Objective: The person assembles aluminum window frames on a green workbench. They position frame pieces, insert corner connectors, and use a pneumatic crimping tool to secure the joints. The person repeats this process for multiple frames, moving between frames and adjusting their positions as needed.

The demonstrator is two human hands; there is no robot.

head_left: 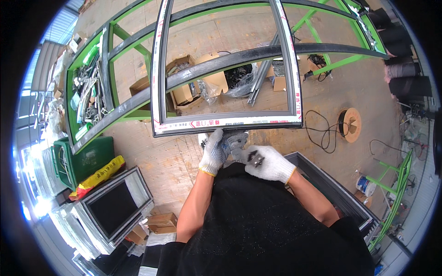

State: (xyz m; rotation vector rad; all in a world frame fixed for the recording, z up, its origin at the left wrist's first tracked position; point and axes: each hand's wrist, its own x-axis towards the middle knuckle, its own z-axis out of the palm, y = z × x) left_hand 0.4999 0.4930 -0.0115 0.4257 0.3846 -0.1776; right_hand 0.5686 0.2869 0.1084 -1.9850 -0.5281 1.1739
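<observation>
Both my hands wear white knit work gloves and meet close together in front of my chest, just below the near edge of a window frame (226, 123). My left hand (215, 151) has its dotted grey palm side partly showing, and its fingers curl round something greyish that I cannot make out. Beside it, my right hand (269, 164) points leftward with bent fingers; a small dark grey patch or piece shows at them, too unclear to name. The frame is dark grey with white printed protective film and lies across a green worktable (202, 69) with black-padded bars.
Offcuts fill the worktable's left bay. Beneath it are cardboard boxes (214, 83) and long grey profiles (264, 76). A cable reel (352, 125) lies right, a green bin (92, 158) left. Framed panels (115, 209) stand lower left; more dark frames (331, 191) lie by my right arm.
</observation>
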